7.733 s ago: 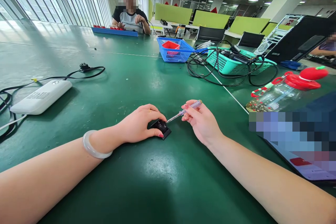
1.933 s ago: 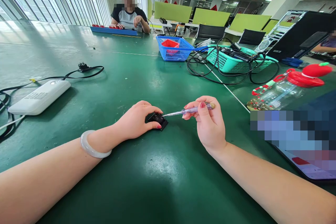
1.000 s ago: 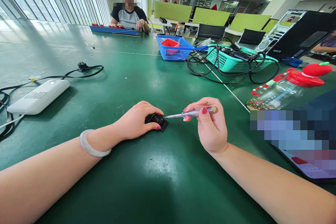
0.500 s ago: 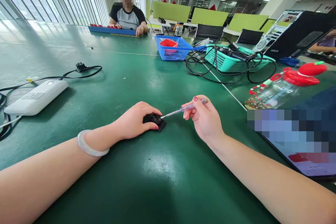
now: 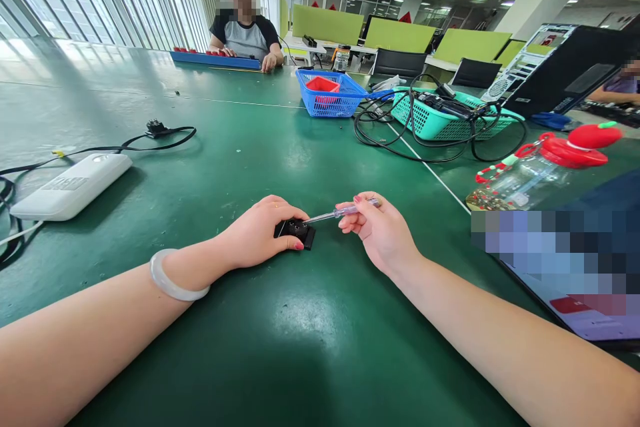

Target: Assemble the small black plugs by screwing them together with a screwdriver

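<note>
Near the middle of the green table (image 5: 210,353), my left hand (image 5: 255,232) grips a small black part (image 5: 299,229) between thumb and fingers and holds it down on the surface. Its exact kind is unclear, and my fingers cover its left side. My right hand (image 5: 381,233) is closed around a screwdriver (image 5: 345,211) with a clear, purplish handle. The shaft points left, and its tip meets the top of the black part or lies just over it; I cannot tell which. A pale bangle (image 5: 175,279) circles my left wrist.
To the left lies a white power bank-like block (image 5: 73,185) with black cables. A blue basket (image 5: 330,107) and a teal basket (image 5: 430,123) with tangled cables stand further back. On the right are a red-lidded bottle (image 5: 535,177) and a tablet-like screen (image 5: 565,280). Across the table sits a person (image 5: 245,33).
My right hand has moved slightly left and down, and the screwdriver now lies flatter, its tip further over the black part. The black part has turned slightly in my left hand.
</note>
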Demonstrator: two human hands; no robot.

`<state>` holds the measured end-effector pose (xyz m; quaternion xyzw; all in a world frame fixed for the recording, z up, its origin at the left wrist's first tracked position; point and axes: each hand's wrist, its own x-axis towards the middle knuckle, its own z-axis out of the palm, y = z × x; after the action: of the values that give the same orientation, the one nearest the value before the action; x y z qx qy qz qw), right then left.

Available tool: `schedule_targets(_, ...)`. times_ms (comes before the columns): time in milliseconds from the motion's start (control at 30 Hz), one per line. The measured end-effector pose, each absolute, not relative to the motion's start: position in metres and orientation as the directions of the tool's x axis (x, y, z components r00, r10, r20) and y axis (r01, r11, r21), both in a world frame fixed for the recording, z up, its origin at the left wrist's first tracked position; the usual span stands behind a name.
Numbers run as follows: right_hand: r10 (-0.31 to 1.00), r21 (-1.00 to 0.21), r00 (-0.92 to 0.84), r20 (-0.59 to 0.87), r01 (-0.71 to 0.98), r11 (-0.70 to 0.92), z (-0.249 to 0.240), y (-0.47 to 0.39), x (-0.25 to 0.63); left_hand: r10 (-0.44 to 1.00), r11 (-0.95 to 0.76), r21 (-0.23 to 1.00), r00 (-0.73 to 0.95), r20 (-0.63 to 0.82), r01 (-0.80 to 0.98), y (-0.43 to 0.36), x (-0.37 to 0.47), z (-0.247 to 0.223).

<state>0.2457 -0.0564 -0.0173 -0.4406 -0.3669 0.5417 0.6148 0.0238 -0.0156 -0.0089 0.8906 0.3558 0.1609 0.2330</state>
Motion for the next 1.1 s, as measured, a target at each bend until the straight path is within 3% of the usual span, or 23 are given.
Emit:
schedule_targets(267, 0.987, -0.93, 0.157, -0.037, -0.367, 0.024, -0.017, -0.0572, 0.2442, 0.709, -0.638, 0.529, 0.695, 0.12, 0.559, -0.0162, 0.0229, -0.0081)
schedule_targets(667, 0.963, -0.876, 0.175, -0.204, -0.472, -0.1, -0.0154, -0.0543, 0.246, 0.709, -0.636, 0.534, 0.695, 0.119, 0.558, -0.0156, 0.0223, -0.0099)
schedule_targets(1100, 0.974, -0.914, 0.226, -0.03, -0.4, 0.065, -0.0161, -0.0574, 0.2462, 0.709, -0.641, 0.517, 0.695, 0.115, 0.568, -0.0159, 0.023, -0.0097)
